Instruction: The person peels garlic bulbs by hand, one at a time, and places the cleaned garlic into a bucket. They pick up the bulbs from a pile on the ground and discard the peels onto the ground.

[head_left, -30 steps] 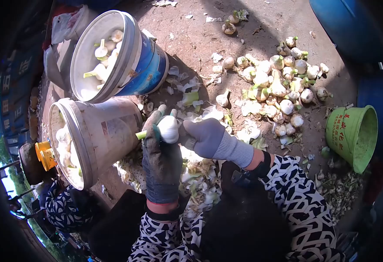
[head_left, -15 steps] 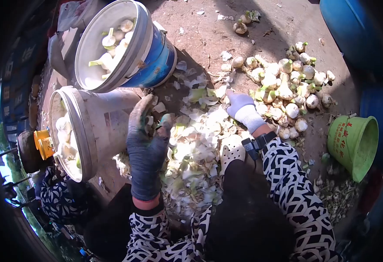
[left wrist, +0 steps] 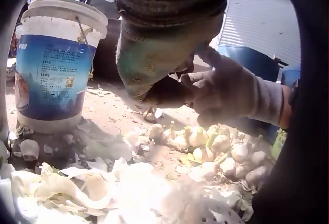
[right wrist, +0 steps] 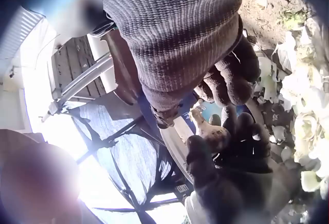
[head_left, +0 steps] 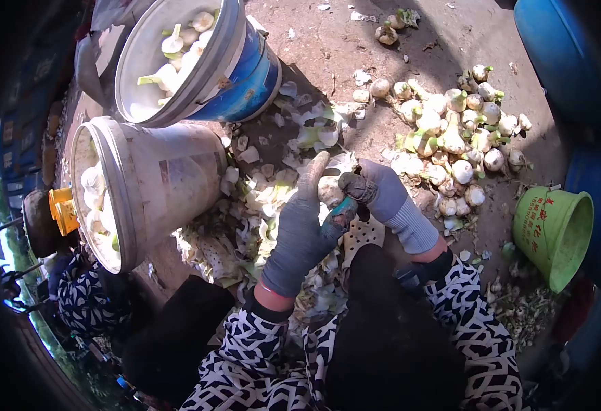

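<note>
My gloved left hand (head_left: 300, 222) holds a garlic bulb (head_left: 329, 192) with dirty, unpeeled skin. Its thumb and fingers sit around the bulb (right wrist: 213, 135) in the right wrist view, the stub end pointing up towards my other hand. My right hand (head_left: 389, 198), in a pale grey glove, meets the left one there, with soiled thumb and curled fingers pinching at the bulb's edge. From the left wrist, the right hand (left wrist: 226, 90) shows behind the left glove (left wrist: 154, 64), which hides the bulb. Below both hands lies a heap of garlic peelings (head_left: 259, 205).
A pile of unpeeled garlic (head_left: 451, 137) lies on the ground to the right. At the left, a blue-and-white bucket (head_left: 246, 75) and a tilted white bucket (head_left: 177, 164) hold cleaned bulbs. A green pail (head_left: 547, 233) stands at the far right. A perforated shoe (head_left: 363, 240) is among the peelings.
The white bulb with a green stem has left my left hand. My right hand reached to the pile and came back, and both hands now meet over the peelings around an unpeeled bulb.
</note>
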`<state>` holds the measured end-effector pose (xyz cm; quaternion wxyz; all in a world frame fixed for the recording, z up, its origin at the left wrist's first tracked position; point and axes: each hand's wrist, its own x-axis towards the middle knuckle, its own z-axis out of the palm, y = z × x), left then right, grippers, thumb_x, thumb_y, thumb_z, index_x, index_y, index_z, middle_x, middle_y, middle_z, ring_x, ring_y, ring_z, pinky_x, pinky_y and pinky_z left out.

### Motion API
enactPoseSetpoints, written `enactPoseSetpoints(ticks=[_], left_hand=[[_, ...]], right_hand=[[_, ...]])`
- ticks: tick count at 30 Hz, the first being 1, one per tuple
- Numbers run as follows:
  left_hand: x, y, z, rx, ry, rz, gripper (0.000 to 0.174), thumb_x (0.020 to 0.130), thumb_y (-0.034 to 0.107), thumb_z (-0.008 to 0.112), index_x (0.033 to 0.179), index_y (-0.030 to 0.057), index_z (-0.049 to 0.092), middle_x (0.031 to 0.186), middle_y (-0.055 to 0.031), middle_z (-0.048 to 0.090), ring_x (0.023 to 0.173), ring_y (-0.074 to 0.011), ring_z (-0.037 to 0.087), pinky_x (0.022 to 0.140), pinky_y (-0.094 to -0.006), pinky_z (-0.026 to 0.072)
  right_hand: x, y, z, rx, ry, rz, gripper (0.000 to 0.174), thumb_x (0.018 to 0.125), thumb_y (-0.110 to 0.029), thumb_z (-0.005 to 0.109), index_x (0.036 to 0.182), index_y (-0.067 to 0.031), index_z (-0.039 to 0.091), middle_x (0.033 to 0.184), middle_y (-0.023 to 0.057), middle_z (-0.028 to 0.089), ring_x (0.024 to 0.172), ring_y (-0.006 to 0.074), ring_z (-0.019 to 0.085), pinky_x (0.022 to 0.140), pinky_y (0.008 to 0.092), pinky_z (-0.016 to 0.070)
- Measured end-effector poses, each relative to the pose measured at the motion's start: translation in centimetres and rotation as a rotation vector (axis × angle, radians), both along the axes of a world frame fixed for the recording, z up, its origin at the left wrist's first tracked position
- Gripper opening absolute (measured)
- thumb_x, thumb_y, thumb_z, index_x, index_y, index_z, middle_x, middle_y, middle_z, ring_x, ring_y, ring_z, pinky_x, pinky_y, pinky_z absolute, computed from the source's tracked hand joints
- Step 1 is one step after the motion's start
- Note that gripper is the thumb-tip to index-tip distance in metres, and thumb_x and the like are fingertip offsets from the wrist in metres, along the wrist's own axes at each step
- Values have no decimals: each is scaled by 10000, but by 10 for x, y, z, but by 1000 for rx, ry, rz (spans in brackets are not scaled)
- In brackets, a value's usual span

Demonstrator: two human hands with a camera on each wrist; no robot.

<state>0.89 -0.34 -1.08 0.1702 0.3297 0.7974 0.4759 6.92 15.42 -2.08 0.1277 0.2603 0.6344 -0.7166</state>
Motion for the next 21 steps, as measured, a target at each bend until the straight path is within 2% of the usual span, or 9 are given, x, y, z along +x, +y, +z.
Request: enactPoseSetpoints(ticks=[5,7,8,11,14,16,17,19,21], left_hand=[[-4,-12,8,-132,5,-23,677,804,62,701,1387,1,362,1252,-194,539,1152,-256,562,968,-373,454],[-4,-20,-1,-40,72,-56,624,875,172,662,1388,-4,354,1241,-194,545,1144,-257,567,931,-355,472],[-2,-24,-4,24,-87,-62,596,945,310,564,1393,-14,341,1237,-182,542,1108,-252,573,932,-353,462],[2,-26,-6,63,-267,-53,634,966,413,484,1399,-22,327,1248,-167,523,1065,-229,571,930,-344,455],[-3,-18,7,23,-31,-110,657,963,430,490,1407,-21,314,1200,-149,528,959,-184,579,883,-328,473],[-1,-20,-4,23,5,-82,643,969,421,481,1408,-18,311,1197,-150,529,963,-178,577,872,-321,477],[0,-22,-8,27,45,-55,629,976,411,471,1409,-16,309,1193,-152,530,968,-172,575,861,-314,480],[4,-22,-6,2,-33,-34,615,982,401,463,1410,-14,307,1186,-148,533,963,-162,573,850,-307,481],[6,-23,-6,-23,-110,-4,602,989,391,454,1410,-12,305,1179,-145,536,957,-152,572,839,-299,483]], right_hand=[[7,-5,-5,-154,106,-59,231,946,-256,609,844,-48,609,583,-26,533,449,62,469,415,232,375],[9,-5,-8,-292,152,-49,211,948,-249,606,871,-53,617,582,-16,534,455,53,466,421,221,373],[11,-4,-11,-294,150,-51,211,948,-249,606,871,-53,617,582,-16,534,455,53,466,421,221,373],[9,-1,-16,-359,208,1,226,937,-276,621,905,-53,622,585,-2,541,461,51,475,425,218,377],[2,2,-3,-192,119,62,261,928,-306,628,919,-45,617,586,7,548,468,57,495,430,223,390],[-1,-1,-1,75,158,102,278,928,-326,620,918,-48,610,607,5,559,475,58,507,436,222,398],[0,-2,-1,71,157,102,278,928,-326,620,918,-48,610,607,5,559,475,58,507,436,222,398],[2,-1,-1,-176,70,77,252,950,-293,584,941,-43,603,637,8,571,485,53,501,442,217,397],[4,-2,-2,-197,96,73,239,957,-275,572,953,-38,599,651,9,576,491,51,500,445,217,397]])
